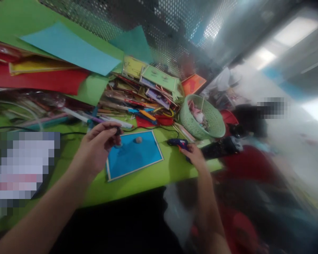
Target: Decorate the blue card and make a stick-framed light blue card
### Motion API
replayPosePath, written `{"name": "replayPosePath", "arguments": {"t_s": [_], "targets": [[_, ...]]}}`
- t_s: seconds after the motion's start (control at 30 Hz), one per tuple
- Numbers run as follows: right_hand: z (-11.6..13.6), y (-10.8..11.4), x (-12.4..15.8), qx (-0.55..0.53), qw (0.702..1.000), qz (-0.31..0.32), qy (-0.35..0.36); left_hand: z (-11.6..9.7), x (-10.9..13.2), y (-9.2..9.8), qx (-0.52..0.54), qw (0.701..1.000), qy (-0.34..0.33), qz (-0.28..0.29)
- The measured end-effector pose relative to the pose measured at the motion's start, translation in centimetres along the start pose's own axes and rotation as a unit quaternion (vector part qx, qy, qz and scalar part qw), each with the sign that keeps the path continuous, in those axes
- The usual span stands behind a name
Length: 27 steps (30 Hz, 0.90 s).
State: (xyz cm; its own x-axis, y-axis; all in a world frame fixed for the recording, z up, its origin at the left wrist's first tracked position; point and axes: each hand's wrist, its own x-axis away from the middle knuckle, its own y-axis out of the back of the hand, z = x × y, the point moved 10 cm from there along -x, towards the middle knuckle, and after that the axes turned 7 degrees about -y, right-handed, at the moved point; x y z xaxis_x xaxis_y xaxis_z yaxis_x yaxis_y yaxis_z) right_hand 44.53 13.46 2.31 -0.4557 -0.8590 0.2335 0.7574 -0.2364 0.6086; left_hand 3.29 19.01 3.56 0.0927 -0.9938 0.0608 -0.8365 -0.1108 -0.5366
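Between the thumb and fingers of my left hand [102,141] is a small dark piece [117,131], held above the left edge of a blue panel; its kind is too small to make out. The blue panel [137,158], edged with pale strips, lies flat on the green table. A small grey round lump [138,140] sits near its far edge. To the right of the panel, my right hand [194,155] is closed around the handle of a dark blue glue gun [178,142] with a small red light and an orange trigger. Its nozzle points left.
Behind the panel lie markers [116,121], scissors [147,116] and a pile of framed cards [159,77]. A pale green basket [202,130] holds scraps. Coloured sheets [71,49] cover the back left. A black cord [74,133] crosses the table.
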Motion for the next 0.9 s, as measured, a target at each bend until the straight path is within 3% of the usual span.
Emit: {"name": "replayPosePath", "arguments": {"t_s": [0.27, 0.47, 0.73, 0.9], "targets": [[3.4, -0.5, 2.9, -0.130, 0.990, 0.055, 0.011, 0.8, 0.3, 0.1, 0.018, 0.998, 0.045, -0.039], [7.7, -4.3, 4.8, -0.225, 0.956, 0.179, 0.062, 1.8, 0.2, 0.1, 0.007, 0.998, 0.055, -0.015], [13.9, -8.4, 4.4, -0.231, 0.933, 0.257, 0.099, 1.8, 0.0, -0.1, -0.023, 0.999, 0.025, 0.011], [15.0, -10.9, 4.4, -0.224, 0.918, 0.305, 0.121, 2.0, -0.2, 0.0, -0.012, 0.999, 0.030, 0.017]]}}
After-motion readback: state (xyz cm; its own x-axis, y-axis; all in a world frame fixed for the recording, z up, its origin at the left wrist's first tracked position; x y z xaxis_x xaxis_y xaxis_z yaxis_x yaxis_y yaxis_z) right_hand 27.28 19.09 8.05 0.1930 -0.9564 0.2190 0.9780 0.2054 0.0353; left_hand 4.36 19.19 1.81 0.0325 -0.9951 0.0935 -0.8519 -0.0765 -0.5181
